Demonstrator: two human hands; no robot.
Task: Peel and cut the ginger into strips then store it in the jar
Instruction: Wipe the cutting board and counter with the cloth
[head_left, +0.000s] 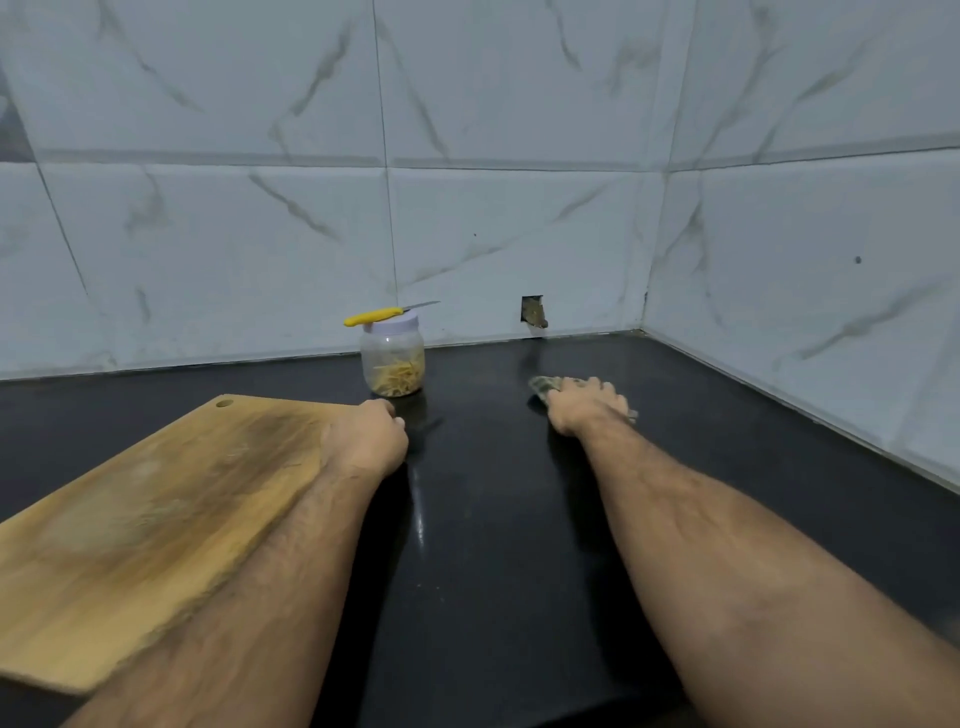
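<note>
A clear plastic jar (393, 359) with a white lid stands at the back of the black counter, holding yellow ginger strips at its bottom. A yellow-handled knife (382, 315) lies across the lid. A wooden cutting board (140, 509) lies tilted at the left, its surface bare. My left hand (370, 436) grips the board's right far edge, fingers curled over it. My right hand (587, 402) presses down on a greenish cloth (543, 387) on the counter, to the right of the jar.
The black counter (493, 519) ends at white marble-look tiled walls behind and on the right, meeting in a corner. A small hole (533, 312) shows in the back wall just above the counter.
</note>
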